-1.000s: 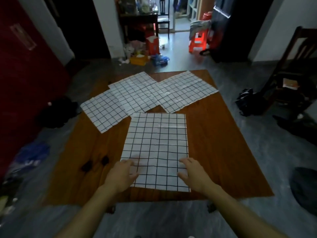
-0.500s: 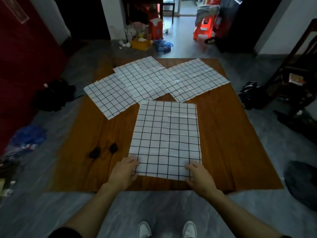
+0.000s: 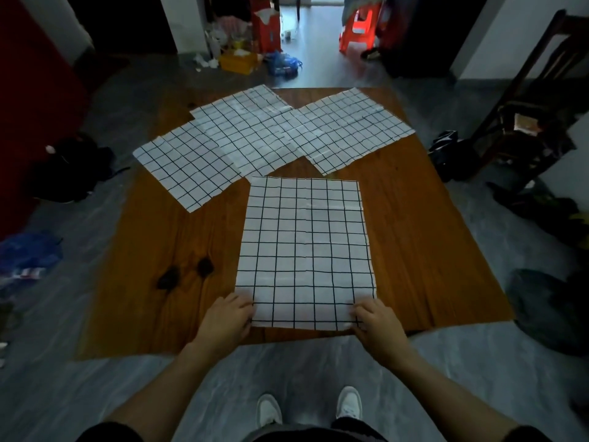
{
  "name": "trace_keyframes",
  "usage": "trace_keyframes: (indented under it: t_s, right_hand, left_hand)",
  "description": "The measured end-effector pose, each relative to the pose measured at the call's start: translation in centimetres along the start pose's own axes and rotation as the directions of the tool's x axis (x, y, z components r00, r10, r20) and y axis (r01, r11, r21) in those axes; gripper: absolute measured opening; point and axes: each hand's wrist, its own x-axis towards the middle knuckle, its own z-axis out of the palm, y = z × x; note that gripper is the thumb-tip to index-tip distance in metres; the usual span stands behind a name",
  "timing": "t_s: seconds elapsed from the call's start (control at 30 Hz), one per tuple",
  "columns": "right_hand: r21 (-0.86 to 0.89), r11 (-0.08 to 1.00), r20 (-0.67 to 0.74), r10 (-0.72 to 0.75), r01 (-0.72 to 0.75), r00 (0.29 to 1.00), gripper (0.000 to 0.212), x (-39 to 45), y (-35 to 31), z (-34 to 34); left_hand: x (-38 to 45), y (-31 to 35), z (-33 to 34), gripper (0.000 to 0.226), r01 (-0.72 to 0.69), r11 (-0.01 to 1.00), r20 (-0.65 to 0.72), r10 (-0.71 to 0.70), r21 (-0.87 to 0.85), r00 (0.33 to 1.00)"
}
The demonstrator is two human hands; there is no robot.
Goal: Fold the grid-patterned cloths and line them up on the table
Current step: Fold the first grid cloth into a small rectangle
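Note:
A white cloth with a black grid (image 3: 306, 250) lies flat on the low wooden table (image 3: 420, 250), its near edge close to the table's front. My left hand (image 3: 228, 320) pinches its near left corner and my right hand (image 3: 374, 323) pinches its near right corner. Farther back, three more grid cloths lie spread and overlapping: one at the left (image 3: 188, 167), one in the middle (image 3: 245, 129), one at the right (image 3: 347, 129).
Two dark knots (image 3: 186, 272) mark the table left of the near cloth. A dark wooden chair (image 3: 529, 116) stands at the right. Bags and clutter lie on the grey floor around the table. My shoes (image 3: 309, 409) are below the table's front edge.
Both hands have slid from the cloth's lower middle out to its near corners and closed on them. The camera has tilted down, bringing my shoes into view.

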Motion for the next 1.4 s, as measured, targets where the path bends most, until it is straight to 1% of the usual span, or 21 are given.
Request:
trace_keyframes:
  t_s: [0.07, 0.13, 0.17, 0.23, 0.37, 0.53, 0.6, 0.7, 0.77, 0.83, 0.97, 1.03, 1.17, 1.27, 1.4]
  right_hand:
    - [-0.012, 1.000, 0.027, 0.003, -0.002, 1.000, 0.036, -0.3, 0.1, 0.0]
    - [-0.027, 1.000, 0.059, 0.001, 0.001, 0.998, 0.046, -0.8, 0.1, 0.1]
    - [-0.039, 0.999, 0.060, -0.005, 0.007, 0.998, 0.048, -1.1, 0.1, 0.1]
    - [-0.056, 0.998, 0.028, -0.007, 0.008, 1.000, 0.041, -1.7, -0.1, 0.5]
    - [-0.058, 0.998, -0.081, -0.023, 0.019, 0.996, 0.024, -2.2, -0.2, 1.1]
    - [-0.042, 0.999, -0.129, 0.008, -0.013, 0.992, 0.016, -2.9, -0.3, 0.7]
    - [0.014, 0.999, -0.161, 0.049, -0.048, 0.986, 0.014, -3.2, -0.4, 0.1]
    - [0.130, 0.987, -0.178, 0.113, -0.091, 0.978, 0.011, -3.5, -0.6, -0.9]
    - [0.175, 0.980, -0.159, 0.117, -0.088, 0.980, 0.009, -3.6, -0.6, -1.7]
    - [0.193, 0.978, -0.166, 0.118, -0.085, 0.979, 0.009, -3.8, -0.5, -2.5]
    - [0.242, 0.968, -0.232, 0.118, -0.061, 0.966, 0.013, -4.2, -0.4, -4.0]
    - [0.254, 0.967, -0.241, 0.078, -0.014, 0.967, 0.012, -4.6, -0.4, -4.7]
    - [0.271, 0.961, -0.240, 0.014, 0.053, 0.971, 0.009, -5.5, 0.0, -5.8]
    - [0.282, 0.955, -0.233, -0.022, 0.089, 0.972, 0.006, -6.9, 0.4, -6.2]
    - [0.299, 0.942, -0.227, -0.085, 0.152, 0.970, 0.009, -9.0, 0.8, -6.4]
  left_hand:
    - [-0.3, 0.1, 0.3, 0.015, -0.017, 1.000, -0.025, 0.017, 0.008, 1.000]
    - [-0.9, 0.2, 0.7, 0.020, -0.010, 1.000, -0.043, 0.011, 0.017, 0.999]
    - [-1.3, 0.2, 0.9, 0.024, -0.010, 1.000, -0.040, 0.011, 0.026, 0.999]
    - [-2.1, 0.3, 1.3, 0.029, -0.027, 0.999, -0.034, 0.028, 0.025, 0.999]
    - [-3.3, 0.5, 1.7, 0.041, -0.079, 0.995, -0.071, 0.083, 0.065, 0.994]
    - [-4.3, 0.5, 1.4, 0.030, -0.112, 0.992, -0.128, 0.118, 0.052, 0.985]
    - [-4.6, 0.2, 1.0, 0.026, -0.095, 0.995, -0.143, 0.095, 0.006, 0.985]
    - [-4.7, -0.1, -0.5, 0.022, -0.042, 0.990, -0.206, 0.013, -0.138, 0.978]
    - [-4.6, -0.2, -1.6, 0.017, -0.058, 0.974, -0.262, -0.001, -0.217, 0.965]
    - [-4.7, -0.2, -2.6, 0.013, -0.068, 0.962, -0.285, -0.010, -0.265, 0.958]
    - [-4.8, -0.1, -3.8, 0.014, -0.046, 0.960, -0.288, -0.037, -0.276, 0.957]
    - [-5.3, 0.2, -4.2, 0.014, -0.033, 0.961, -0.295, -0.052, -0.275, 0.954]
    - [-7.0, 1.3, -5.1, 0.012, 0.014, 0.964, -0.294, -0.095, -0.264, 0.951]
    - [-8.9, 2.7, -5.4, 0.019, 0.037, 0.968, -0.290, -0.111, -0.249, 0.950]
    - [-11.5, 5.3, -5.8, 0.021, 0.094, 0.954, -0.291, -0.180, -0.286, 0.940]
